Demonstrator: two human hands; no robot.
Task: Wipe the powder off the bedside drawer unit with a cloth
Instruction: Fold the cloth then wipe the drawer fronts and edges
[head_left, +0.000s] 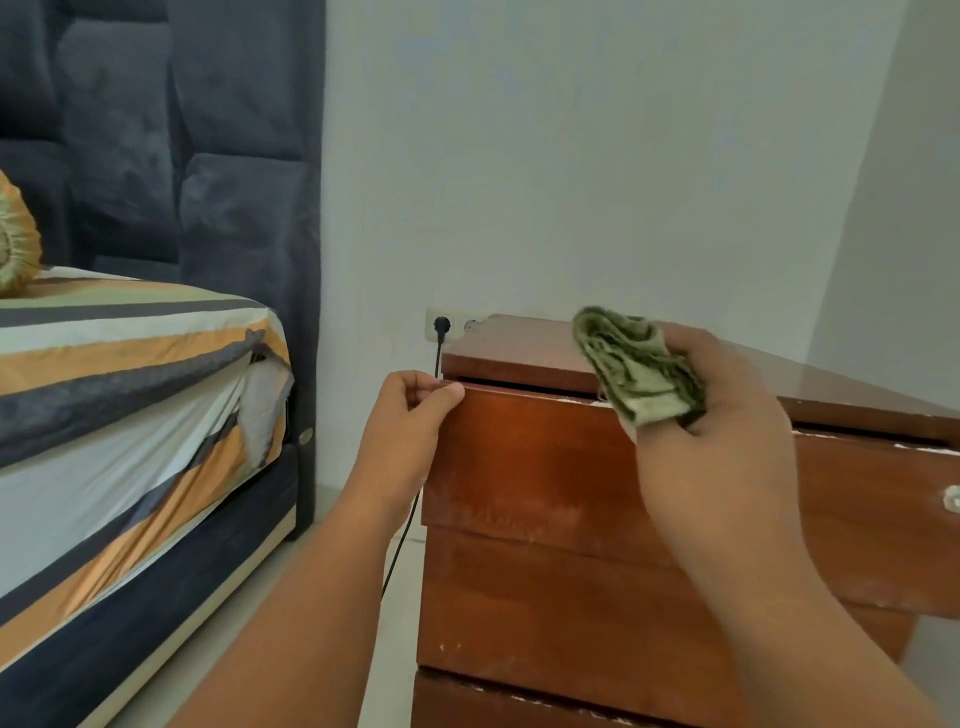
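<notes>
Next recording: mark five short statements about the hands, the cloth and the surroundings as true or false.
1. The right hand holds a bunched green cloth. True.
2. The left hand lies flat on the bed. False: its fingers pinch the upper left corner of the drawer unit.
3. A black plug sits in the wall socket. True.
4. The cloth lies spread on the floor. False: the right hand holds it up at the unit's top edge.
5. The bed sheet is plain white. False: it is striped.
</notes>
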